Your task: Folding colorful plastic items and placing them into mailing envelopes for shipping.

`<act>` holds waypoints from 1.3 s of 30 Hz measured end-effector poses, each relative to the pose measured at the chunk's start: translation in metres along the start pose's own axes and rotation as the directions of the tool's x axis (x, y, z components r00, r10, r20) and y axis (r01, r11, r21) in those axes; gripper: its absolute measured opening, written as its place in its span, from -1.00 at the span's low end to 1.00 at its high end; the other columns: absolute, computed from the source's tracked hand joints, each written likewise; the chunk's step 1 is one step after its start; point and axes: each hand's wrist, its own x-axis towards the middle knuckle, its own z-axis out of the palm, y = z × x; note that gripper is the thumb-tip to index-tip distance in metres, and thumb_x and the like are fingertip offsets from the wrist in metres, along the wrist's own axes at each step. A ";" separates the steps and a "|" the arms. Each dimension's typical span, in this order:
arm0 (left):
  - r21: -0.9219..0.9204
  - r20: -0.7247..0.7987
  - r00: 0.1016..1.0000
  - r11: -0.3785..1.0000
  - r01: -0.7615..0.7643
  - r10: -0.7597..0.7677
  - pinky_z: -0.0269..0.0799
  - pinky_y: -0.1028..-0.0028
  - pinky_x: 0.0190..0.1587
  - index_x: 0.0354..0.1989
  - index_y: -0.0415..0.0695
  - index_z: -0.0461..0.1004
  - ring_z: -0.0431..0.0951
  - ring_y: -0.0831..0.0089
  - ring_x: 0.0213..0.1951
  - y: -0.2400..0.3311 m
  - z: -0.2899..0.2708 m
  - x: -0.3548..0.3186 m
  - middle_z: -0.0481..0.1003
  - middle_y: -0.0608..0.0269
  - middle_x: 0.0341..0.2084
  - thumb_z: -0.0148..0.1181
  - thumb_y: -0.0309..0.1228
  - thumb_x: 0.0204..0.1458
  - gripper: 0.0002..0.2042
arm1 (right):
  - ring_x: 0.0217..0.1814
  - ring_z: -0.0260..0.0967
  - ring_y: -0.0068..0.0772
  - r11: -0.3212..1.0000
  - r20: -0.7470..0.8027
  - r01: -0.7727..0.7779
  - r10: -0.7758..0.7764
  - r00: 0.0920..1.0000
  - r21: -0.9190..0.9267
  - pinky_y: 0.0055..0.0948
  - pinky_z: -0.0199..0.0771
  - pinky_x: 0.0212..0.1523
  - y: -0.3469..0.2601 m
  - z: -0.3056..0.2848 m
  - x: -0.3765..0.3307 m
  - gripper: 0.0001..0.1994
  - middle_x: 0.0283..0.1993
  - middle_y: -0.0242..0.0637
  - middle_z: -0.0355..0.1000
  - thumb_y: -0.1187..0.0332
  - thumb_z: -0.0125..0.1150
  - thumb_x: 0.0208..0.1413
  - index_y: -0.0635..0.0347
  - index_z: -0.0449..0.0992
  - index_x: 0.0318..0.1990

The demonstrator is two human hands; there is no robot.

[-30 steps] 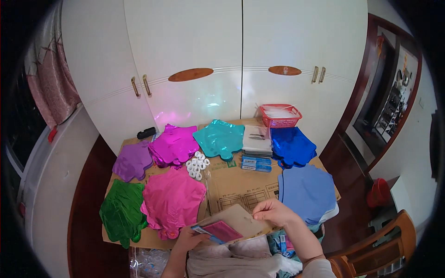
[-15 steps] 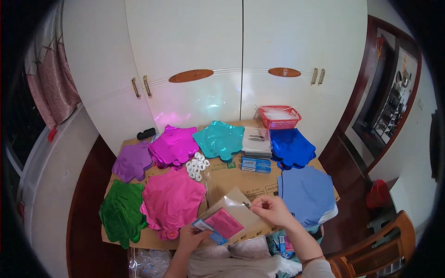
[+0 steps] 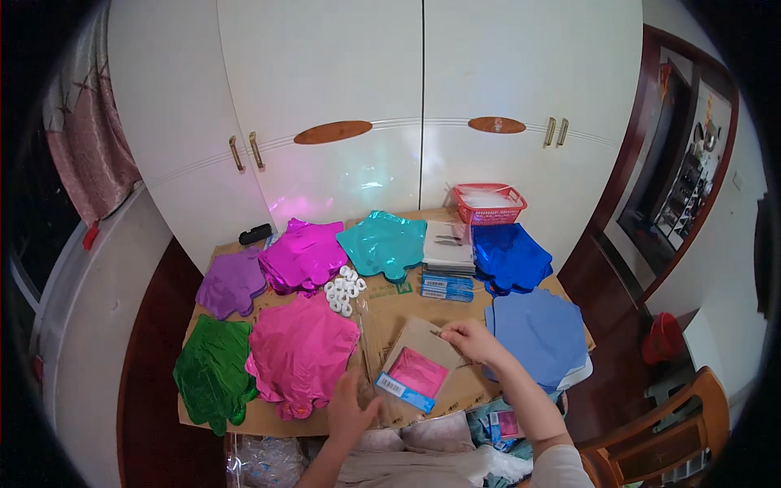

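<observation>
Right hand (image 3: 473,342) pinches packet (image 3: 419,372) far end; long axis near-left to far-right, blue strip (image 3: 406,392) near. Left hand (image 3: 351,411) spread, apart.

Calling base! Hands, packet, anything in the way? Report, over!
Right hand pinches packet near its upper edge. Left hand open beside packet. Packet slanted, pink and blue showing. Nothing seen blocking it.

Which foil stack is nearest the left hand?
The pink stack, at the table's near edge, right of the green stack. It lies right beside the left hand; the other stacks are farther off.
</observation>
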 end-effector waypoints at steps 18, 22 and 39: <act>0.155 0.344 0.882 0.907 -0.391 0.321 0.32 0.28 -0.04 -0.05 -0.10 0.45 0.29 0.05 -0.05 -0.006 0.029 -0.014 0.27 -0.02 -0.20 0.19 -0.35 -0.09 -0.63 | -0.19 0.32 -0.05 0.874 -0.069 0.402 -0.435 0.898 -0.273 -0.21 0.30 -0.16 0.039 0.078 0.025 -0.86 -0.32 -0.15 0.37 0.52 0.07 -0.06 0.16 0.49 -0.31; 0.179 0.377 0.859 0.883 -0.435 0.346 0.33 0.33 -0.07 -0.02 -0.07 0.44 0.30 0.10 -0.09 -0.002 0.022 -0.010 0.27 0.01 -0.21 0.17 -0.30 -0.06 -0.62 | -0.17 0.31 -0.07 0.835 -0.017 0.491 -0.510 0.860 -0.247 -0.24 0.28 -0.14 0.041 0.074 0.026 -0.80 -0.31 -0.18 0.36 0.57 0.06 -0.09 0.15 0.48 -0.27; 0.303 0.235 0.927 0.884 -0.356 0.292 0.44 0.25 -0.32 -0.52 -0.17 0.46 0.51 0.17 -0.34 -0.024 0.058 0.145 0.43 0.06 -0.48 0.06 -0.43 -0.13 -0.90 | -0.01 0.27 -0.13 0.617 0.004 0.476 -0.609 0.794 -0.627 -0.31 0.35 -0.01 0.009 0.091 -0.023 -0.74 -0.13 -0.15 0.34 0.30 0.15 -0.08 0.21 0.43 -0.22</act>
